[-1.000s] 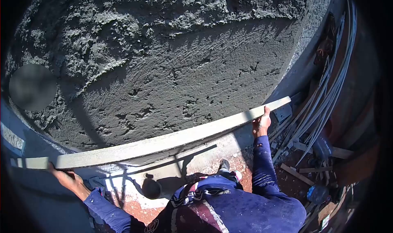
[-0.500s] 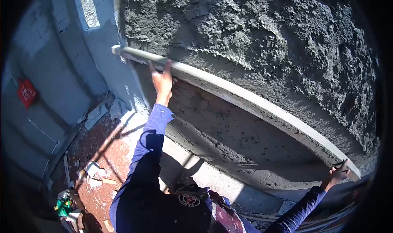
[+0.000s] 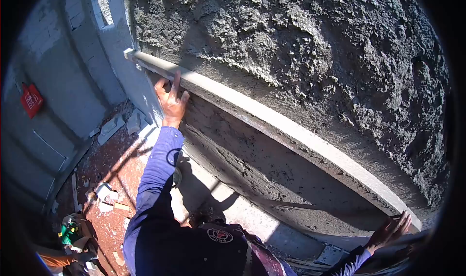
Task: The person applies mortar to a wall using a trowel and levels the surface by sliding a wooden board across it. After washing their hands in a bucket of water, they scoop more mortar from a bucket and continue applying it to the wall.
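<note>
A long pale plasterer's straightedge lies slantwise against a freshly mortared wall, from upper left to lower right. My left hand holds its underside near the far left end, the index finger laid up over its face and other fingers bent beneath. Near the right end, my right hand rests against the lower edge with its fingers stretched out. Mortar clings along the underside of the straightedge. Above it the mortar is rough and lumpy; just beside its upper edge runs a flatter, scraped band. Part of my right palm is in shadow.
A grey side wall meets the mortared wall at the left, with a red bag on it. Broken pieces and scraps litter the reddish floor. A pale ledge runs below the wall.
The straightedge has shifted slightly left and down at its right end. My left hand has moved left with it; my right hand's fingers have gone from curled around the end to stretched out.
</note>
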A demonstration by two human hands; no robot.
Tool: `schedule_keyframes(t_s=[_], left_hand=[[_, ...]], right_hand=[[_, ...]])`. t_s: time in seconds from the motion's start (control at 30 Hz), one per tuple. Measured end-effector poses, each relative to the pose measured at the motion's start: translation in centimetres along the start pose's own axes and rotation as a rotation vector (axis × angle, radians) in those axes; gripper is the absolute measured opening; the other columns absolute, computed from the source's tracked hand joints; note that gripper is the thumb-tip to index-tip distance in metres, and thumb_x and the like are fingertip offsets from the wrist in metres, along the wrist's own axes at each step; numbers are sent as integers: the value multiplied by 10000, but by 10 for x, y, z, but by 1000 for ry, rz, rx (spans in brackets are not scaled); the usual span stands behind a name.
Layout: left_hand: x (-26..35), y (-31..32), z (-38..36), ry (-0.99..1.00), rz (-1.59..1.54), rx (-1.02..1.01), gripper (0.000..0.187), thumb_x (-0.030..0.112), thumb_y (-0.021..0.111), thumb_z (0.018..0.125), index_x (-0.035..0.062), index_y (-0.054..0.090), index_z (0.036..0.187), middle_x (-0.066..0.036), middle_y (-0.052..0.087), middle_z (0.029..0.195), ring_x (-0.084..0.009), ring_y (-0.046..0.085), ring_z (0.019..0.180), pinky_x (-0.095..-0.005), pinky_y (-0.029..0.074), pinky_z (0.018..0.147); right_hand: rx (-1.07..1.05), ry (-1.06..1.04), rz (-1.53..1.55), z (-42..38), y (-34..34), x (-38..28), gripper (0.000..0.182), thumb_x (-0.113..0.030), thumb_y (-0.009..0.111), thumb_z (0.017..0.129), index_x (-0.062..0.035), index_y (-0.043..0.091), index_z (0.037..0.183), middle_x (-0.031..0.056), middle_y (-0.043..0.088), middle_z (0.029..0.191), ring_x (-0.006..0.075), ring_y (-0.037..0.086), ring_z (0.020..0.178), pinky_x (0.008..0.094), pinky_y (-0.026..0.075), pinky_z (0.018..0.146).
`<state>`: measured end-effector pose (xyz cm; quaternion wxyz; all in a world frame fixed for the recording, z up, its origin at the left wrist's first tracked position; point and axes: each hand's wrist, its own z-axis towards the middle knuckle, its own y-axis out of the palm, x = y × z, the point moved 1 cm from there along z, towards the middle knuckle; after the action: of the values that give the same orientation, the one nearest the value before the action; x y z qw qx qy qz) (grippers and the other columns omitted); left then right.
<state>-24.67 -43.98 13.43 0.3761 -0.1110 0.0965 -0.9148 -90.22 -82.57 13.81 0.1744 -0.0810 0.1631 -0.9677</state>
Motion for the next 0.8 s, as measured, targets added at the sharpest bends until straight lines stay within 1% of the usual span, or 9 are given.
schedule_keyframes(t_s=[0.03, 0.07, 0.1, 0.2, 0.23, 0.3, 0.57, 0.6, 0.8], left_hand=[[4, 0, 5, 160, -13, 139, 600, 91, 666, 691, 68, 592, 1286, -184, 545, 1083, -364, 512, 1084, -450, 432, 959], [8, 1, 7, 213, -74, 113, 550, 80, 634, 715, 41, 598, 1262, -173, 551, 1135, -376, 501, 1128, -458, 418, 988], [10, -2, 10, 261, -118, 89, 503, 69, 601, 739, 14, 605, 1239, -161, 557, 1187, -388, 490, 1172, -466, 403, 1018], [11, 1, 11, 254, -78, 99, 489, -26, 586, 679, -4, 644, 1164, -132, 572, 1238, -393, 499, 1183, -474, 443, 986], [6, 3, 9, 252, -84, 98, 498, -35, 588, 671, 0, 646, 1165, -125, 573, 1240, -388, 503, 1180, -471, 446, 984], [-1, 1, 17, 228, -106, 87, 518, -46, 593, 675, 42, 651, 1182, -100, 576, 1254, -373, 510, 1177, -451, 452, 994], [-121, 24, 107, 176, -181, 192, 490, 0, 565, 741, 20, 619, 1228, -131, 587, 1251, -342, 532, 1189, -437, 424, 1022], [-134, 24, 114, 178, -187, 194, 490, 0, 565, 741, 20, 619, 1228, -131, 587, 1251, -342, 532, 1189, -437, 424, 1022], [-128, 19, 104, 200, -211, 151, 474, 7, 577, 750, 3, 617, 1222, -140, 582, 1254, -359, 523, 1196, -440, 419, 1029]], right_hand=[[23, -118, 36, 1, 7, 2, 505, -266, 556, 961, -26, 425, 1385, 151, 515, 1343, 304, 448, 1296, 439, 340, 1087], [58, -136, 78, 0, 12, 3, 439, -226, 470, 999, 20, 425, 1359, 171, 493, 1368, 324, 416, 1329, 475, 313, 1112], [61, -113, 107, -7, 26, 21, 508, -365, 383, 1020, 1, 435, 1367, 163, 469, 1402, 321, 418, 1326, 468, 274, 1130], [184, -193, 94, 4, 23, 3, 553, -408, 393, 1014, 27, 441, 1351, 196, 484, 1373, 342, 420, 1318, 472, 312, 1108], [237, -142, -33, 22, 0, -44, 308, -64, 566, 912, 16, 574, 1209, 181, 560, 1235, 357, 508, 1180, 485, 439, 981], [231, -164, -34, 28, -4, -54, 302, -35, 560, 904, 18, 578, 1201, 190, 572, 1205, 369, 538, 1134, 486, 439, 974], [321, -162, -117, 77, -35, -182, 329, -107, 502, 943, 44, 550, 1233, 199, 574, 1158, 373, 547, 1081, 507, 443, 938], [291, -204, -111, 81, -44, -199, 373, -187, 456, 975, 44, 523, 1260, 195, 564, 1163, 371, 538, 1077, 513, 440, 932], [234, -184, -108, 68, -38, -177, 445, -275, 379, 998, 52, 503, 1273, 204, 530, 1200, 379, 514, 1123, 523, 425, 966]])
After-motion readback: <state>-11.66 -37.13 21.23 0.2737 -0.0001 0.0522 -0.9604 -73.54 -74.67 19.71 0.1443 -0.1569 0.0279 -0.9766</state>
